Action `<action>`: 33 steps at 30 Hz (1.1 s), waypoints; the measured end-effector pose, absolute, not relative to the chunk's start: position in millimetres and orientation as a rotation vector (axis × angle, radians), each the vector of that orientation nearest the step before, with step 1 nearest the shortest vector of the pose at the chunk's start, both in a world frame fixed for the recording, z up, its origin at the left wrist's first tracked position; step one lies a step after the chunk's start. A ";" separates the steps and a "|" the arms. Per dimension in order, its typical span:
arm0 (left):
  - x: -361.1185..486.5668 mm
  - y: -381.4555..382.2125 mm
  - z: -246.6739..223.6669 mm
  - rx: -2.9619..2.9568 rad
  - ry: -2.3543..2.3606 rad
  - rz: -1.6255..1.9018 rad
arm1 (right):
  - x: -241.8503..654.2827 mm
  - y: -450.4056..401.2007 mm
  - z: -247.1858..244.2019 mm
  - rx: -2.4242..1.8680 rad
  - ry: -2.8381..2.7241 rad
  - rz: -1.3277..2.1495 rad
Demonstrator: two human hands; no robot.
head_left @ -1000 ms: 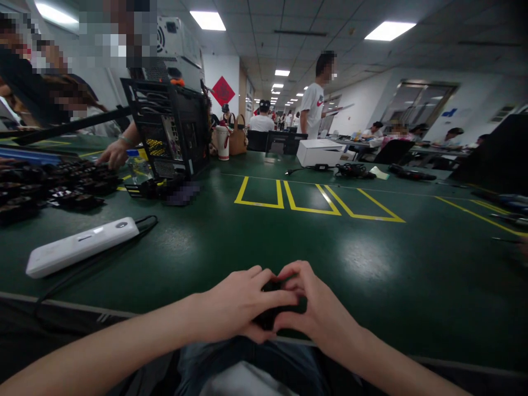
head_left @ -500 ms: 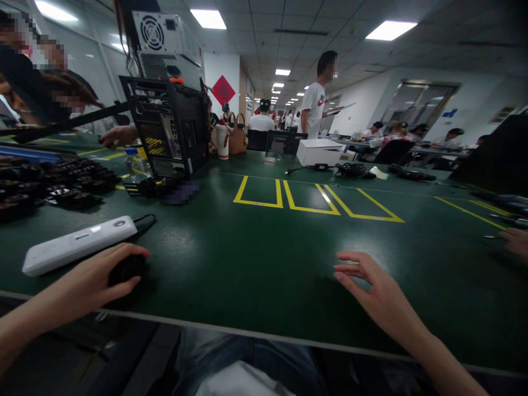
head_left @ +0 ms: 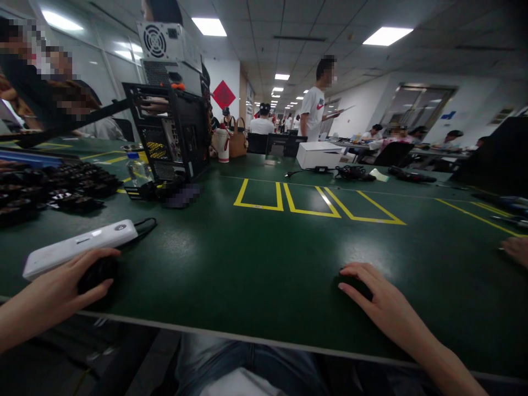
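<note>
Near the front edge of the green table, my left hand point(head_left: 72, 280) curls around a rounded black object point(head_left: 97, 272) the size of a computer mouse; its exact kind is hard to make out. Just beyond that hand lies a long white device point(head_left: 82, 245) with a dark cord loop point(head_left: 145, 224). My right hand point(head_left: 373, 289) rests low over the table at the right, thumb and fingers apart. A dark patch shows under its palm, and I cannot tell whether this is only shadow.
At far left is a pile of black parts point(head_left: 78, 181). An open computer case point(head_left: 169, 129) stands nearby beside a bottle point(head_left: 138, 169). Yellow tape outlines point(head_left: 311, 213) mark the table. Behind them are a white box point(head_left: 319, 155) and black cables point(head_left: 355, 171). Another person's hand point(head_left: 515, 250) is at far right.
My left hand has slid left with the black object, closer to the white device. My right hand has lowered toward the table and flattened. A co-worker's hand beside the computer case is gone from view.
</note>
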State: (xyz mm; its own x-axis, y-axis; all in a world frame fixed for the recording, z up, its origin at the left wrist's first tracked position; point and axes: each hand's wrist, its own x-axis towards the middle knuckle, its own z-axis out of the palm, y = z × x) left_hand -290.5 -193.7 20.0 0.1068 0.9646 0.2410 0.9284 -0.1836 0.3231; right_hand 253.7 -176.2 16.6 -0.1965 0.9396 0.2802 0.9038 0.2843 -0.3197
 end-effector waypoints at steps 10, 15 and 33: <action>-138.4 -132.5 41.0 2.454 1.580 0.353 | 207.9 -147.5 36.4 -1.398 -2.445 0.319; -58.0 -63.9 34.7 2.561 1.341 0.442 | 181.8 -85.9 33.9 -1.331 -2.245 0.699; -15.2 -44.9 21.6 2.603 0.920 0.753 | 163.6 -49.8 28.9 -1.151 -1.500 1.369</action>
